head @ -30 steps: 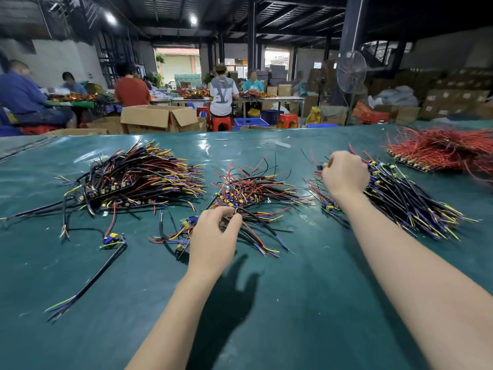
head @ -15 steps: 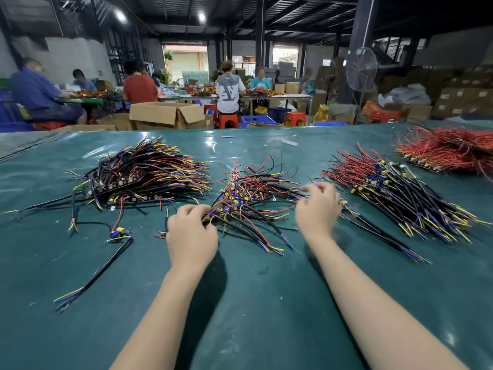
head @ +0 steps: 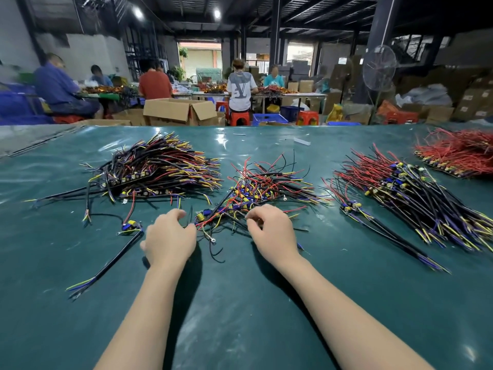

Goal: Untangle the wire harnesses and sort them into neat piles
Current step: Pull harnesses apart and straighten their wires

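Head: blue crate (head: 269, 119), probably, beyond harnesses (head: 266, 188)

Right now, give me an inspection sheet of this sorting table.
Surface: green table mat, glossy, lightly scuffed.
Job's things: tangled middle pile between a combed left pile and right pile; red-wire pile at far right; one loose harness near left.
Clutter: white scraps near the far edge.
Hands: left hand and right hand at the tangled pile's near edge, fingers curled; grip unclear.
Cables: nothing seen apart from the harnesses.
Surroundings: workers seated behind, open cardboard box, pedestal fan, red stools.
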`<state>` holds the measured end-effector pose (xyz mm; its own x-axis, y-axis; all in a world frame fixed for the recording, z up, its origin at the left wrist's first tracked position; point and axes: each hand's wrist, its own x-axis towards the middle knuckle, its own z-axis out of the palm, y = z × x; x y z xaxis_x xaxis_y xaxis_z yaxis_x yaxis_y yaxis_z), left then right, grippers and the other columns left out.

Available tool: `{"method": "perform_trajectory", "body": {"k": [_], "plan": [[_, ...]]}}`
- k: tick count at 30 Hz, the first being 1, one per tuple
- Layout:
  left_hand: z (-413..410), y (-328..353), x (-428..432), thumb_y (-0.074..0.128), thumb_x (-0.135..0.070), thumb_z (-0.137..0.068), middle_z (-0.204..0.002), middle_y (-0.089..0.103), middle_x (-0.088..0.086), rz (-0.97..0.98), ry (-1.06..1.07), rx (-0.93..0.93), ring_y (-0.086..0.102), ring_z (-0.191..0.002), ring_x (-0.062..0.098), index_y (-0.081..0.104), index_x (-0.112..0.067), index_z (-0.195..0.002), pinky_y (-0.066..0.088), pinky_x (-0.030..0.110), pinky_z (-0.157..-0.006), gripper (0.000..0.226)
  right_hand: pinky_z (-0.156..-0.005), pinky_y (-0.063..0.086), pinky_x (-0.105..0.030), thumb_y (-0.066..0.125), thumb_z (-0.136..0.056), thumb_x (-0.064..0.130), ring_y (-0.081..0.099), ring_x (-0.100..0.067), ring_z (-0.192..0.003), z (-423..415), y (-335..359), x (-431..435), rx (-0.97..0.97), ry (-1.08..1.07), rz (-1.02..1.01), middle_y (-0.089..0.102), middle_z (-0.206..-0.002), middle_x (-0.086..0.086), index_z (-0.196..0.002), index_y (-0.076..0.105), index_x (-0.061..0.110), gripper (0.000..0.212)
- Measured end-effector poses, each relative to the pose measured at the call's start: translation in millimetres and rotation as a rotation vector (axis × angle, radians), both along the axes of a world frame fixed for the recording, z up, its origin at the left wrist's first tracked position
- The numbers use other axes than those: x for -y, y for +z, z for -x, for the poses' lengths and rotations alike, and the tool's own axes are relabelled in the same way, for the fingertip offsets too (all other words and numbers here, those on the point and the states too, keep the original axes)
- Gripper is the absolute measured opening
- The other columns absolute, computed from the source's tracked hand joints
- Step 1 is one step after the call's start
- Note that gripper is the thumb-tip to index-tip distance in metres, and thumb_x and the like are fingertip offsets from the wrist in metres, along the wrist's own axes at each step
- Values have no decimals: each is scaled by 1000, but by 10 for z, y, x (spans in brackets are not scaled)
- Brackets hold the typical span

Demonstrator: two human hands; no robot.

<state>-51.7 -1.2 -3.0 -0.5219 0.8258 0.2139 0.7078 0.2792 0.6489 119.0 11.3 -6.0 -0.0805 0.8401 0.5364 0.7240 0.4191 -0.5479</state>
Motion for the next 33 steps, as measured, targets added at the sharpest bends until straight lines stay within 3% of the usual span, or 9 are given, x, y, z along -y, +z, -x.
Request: {"method": "perform_trajectory", "body": {"k": [3, 7, 10, 13, 18, 23, 26, 28, 33], "plan": [[80, 18, 23, 52, -27, -85, -114, 62, 10, 171, -21, -2, 54, -108, 31, 61, -19, -113, 44, 36, -89, 30, -76, 37, -27, 52, -86, 12, 56, -21, -90, 47, -19, 43, 38, 47, 29, 66, -90, -4, -89, 69, 10, 17], [20, 95, 72, 56, -11, -83, -83, 68, 7, -23, -94, 292, 68, -70, 20, 66, -14, -77, 55, 36, -78, 12, -77, 43, -30, 55, -85, 12, 57, -18, -82, 132, 9, 104, -1, 125, 80, 69, -87, -3, -88, 70, 10, 16], [-145, 214, 110, 55, 0, -85, -67, 57, 5, -176, -255, 781, 56, -49, 9, 58, -10, -65, 52, 20, -45, 23, -64, 47, -27, 58, -85, 8, 51, -13, -65, 214, 70, 140, -342, 276, 298, 60, -75, -4, -90, 68, 6, 11], [-325, 341, 174, 50, 3, -89, -56, 60, -3, -254, -498, 1061, 56, -46, 4, 59, -9, -68, 47, 15, -40, 25, -50, 45, -17, 50, -92, 5, 53, -5, -58, 260, 115, 162, -696, 450, 541, 55, -77, -3, -89, 58, 12, 11], [-481, 269, 213, 57, 9, -84, -64, 68, -4, -383, -596, 806, 62, -60, 7, 64, -19, -78, 53, 20, -61, 29, -55, 51, -21, 42, -92, -3, 60, -4, -52, 166, 179, 96, -1049, 519, 600, 65, -64, 4, -76, 58, 15, 29], [-520, 169, 195, 65, 10, -77, -81, 60, -9, -393, -532, 737, 59, -73, 5, 57, -25, -81, 47, 8, -65, 36, -68, 48, -24, 49, -90, -3, 58, -10, -60, 123, 116, 65, -1056, 525, 609, 65, -62, 3, -74, 57, 12, 23], [-520, 122, 169, 65, 9, -77, -80, 59, -4, -394, -473, 687, 55, -75, 9, 52, -26, -81, 46, 19, -76, 37, -70, 48, -25, 52, -82, -15, 58, -14, -61, 117, 93, 47, -1080, 529, 574, 63, -60, 1, -73, 57, 7, 25], [-506, 118, 149, 64, 10, -77, -76, 59, 0, -379, -445, 734, 55, -71, 12, 53, -25, -81, 46, 24, -73, 37, -69, 50, -24, 50, -81, -17, 60, -16, -62, 121, 90, 45, -1093, 528, 573, 63, -63, -4, -74, 57, 5, 24], [-515, 136, 125, 71, 6, -73, -64, 55, 0, -432, -421, 761, 49, -58, 10, 56, -17, -69, 44, 15, -56, 28, -60, 56, -19, 32, -86, -21, 64, -10, -60, 102, 85, 8, -1271, 518, 633, 63, -66, -6, -75, 59, 2, 37]]}}
